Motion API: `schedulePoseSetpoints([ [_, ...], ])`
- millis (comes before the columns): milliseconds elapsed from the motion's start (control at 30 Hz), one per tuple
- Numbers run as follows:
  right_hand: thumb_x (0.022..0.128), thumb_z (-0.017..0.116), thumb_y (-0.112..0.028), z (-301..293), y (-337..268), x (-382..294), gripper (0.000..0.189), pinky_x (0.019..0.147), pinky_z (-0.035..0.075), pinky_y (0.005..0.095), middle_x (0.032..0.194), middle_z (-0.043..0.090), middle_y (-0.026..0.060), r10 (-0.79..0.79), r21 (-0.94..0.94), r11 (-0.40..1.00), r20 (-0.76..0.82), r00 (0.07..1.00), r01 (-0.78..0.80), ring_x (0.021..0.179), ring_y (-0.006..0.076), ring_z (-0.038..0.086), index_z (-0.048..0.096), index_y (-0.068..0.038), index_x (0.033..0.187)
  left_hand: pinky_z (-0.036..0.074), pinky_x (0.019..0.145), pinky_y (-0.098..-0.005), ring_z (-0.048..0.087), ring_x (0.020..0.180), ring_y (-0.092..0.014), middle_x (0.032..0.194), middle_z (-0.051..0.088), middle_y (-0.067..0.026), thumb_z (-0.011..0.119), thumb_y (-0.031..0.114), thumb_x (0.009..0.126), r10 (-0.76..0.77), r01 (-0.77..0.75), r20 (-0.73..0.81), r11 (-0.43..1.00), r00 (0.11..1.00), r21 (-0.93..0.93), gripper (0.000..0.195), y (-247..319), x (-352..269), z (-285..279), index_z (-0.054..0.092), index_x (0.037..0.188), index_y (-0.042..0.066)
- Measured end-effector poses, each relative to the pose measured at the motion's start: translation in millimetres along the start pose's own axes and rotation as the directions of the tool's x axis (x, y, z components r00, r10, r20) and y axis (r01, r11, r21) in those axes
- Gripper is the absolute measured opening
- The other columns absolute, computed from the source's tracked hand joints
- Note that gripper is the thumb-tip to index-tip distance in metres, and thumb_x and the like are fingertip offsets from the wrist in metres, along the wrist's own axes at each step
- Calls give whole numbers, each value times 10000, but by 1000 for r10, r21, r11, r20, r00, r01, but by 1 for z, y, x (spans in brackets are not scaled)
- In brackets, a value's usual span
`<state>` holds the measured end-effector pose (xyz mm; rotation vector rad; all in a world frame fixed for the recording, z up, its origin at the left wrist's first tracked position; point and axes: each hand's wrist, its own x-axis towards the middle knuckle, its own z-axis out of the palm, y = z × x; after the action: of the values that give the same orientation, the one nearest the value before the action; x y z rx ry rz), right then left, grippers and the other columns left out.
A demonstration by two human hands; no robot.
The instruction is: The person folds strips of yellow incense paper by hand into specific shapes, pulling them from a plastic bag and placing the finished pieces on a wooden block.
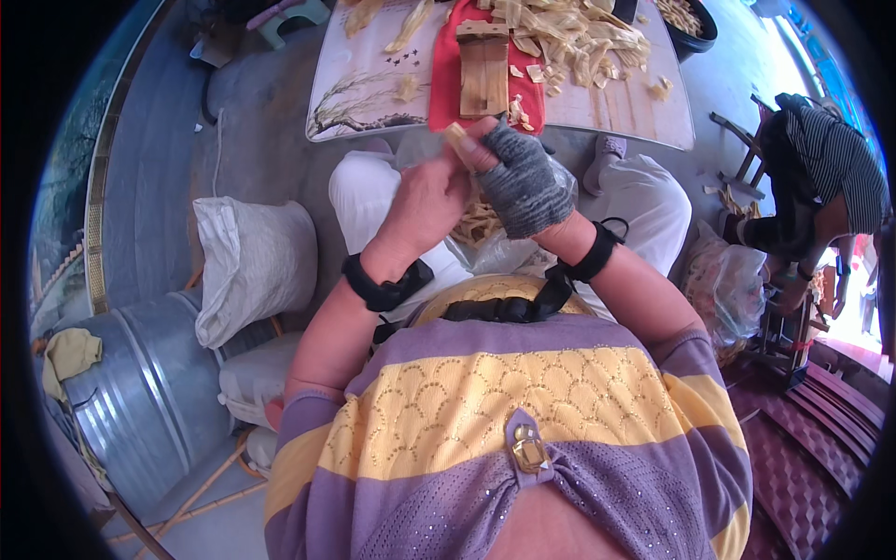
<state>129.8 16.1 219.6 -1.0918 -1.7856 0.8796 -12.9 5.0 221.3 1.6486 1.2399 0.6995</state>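
Observation:
My right hand [525,178], in a grey fingerless glove, grips a pale yellowish dried piece [458,140] between thumb and fingers. Bare and close against it, my left hand [427,199] has its fingertips curled out of sight near the piece's lower end; whether they pinch it cannot be seen. Beyond the hands, a wooden block tool [483,77] lies on a red cloth [444,84] over the table [378,84]. Pale dried strips [574,35] are heaped at its right, with small scraps on the cloth. Below the hands, a clear plastic bag [504,255] holds more pieces [479,224].
A white woven sack [255,259] and a large metal drum [147,399] stand at left. A black tub [689,31] of pieces is beyond the table's right corner. At far right a person [826,161] bends near a filled plastic bag [728,280].

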Motion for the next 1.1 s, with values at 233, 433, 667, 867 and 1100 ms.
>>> schedulePoseSetpoints([
  [233, 845, 531, -303, -3, -17, 5, 273, 474, 388, 216, 652, 506, 26, 475, 683, 469, 340, 811, -561, 515, 79, 473, 530, -30, 832, 428, 664, -375, 529, 763, -317, 841, 509, -142, 469, -24, 767, 549, -396, -380, 821, 744, 412, 222, 10, 1, -10, 526, 973, 35],
  [433, 871, 501, -294, -15, -25, -4, 259, 609, 437, 318, 710, 549, 107, -142, -35, 989, 99, 985, 146, 643, 240, 547, 562, -42, 884, 428, 702, -319, 549, 798, -252, 875, 538, -120, 432, 45, 836, 484, -353, -225, 823, 845, 444, 126, 5, 0, -17, 496, 934, -2],
  [667, 839, 536, -313, -27, -22, 12, 285, 651, 449, 278, 750, 611, 100, 269, 254, 913, 213, 939, -319, 686, 172, 592, 628, -51, 905, 413, 656, -220, 509, 732, -91, 899, 560, -45, 410, 184, 921, 45, -6, 44, 771, 998, -636, 190, -4, 3, -22, 488, 968, 18],
  [867, 806, 573, -360, -17, -10, 7, 358, 607, 455, 277, 731, 620, 107, 387, 271, 867, 163, 907, -419, 657, 123, 593, 625, -39, 956, 471, 605, -200, 561, 641, -70, 740, 575, -14, 503, 155, 893, 20, -126, -234, 885, 972, -448, 160, 5, 2, -12, 526, 927, 1],
  [1100, 846, 541, -344, -14, 2, 6, 324, 424, 306, 194, 562, 475, -21, 448, 455, 773, 102, 888, -442, 455, 45, 399, 610, -28, 870, 462, 618, -206, 559, 646, -80, 729, 588, -33, 508, 61, 872, 149, -201, -299, 968, 943, -152, 69, 7, 3, -18, 525, 888, -4],
])
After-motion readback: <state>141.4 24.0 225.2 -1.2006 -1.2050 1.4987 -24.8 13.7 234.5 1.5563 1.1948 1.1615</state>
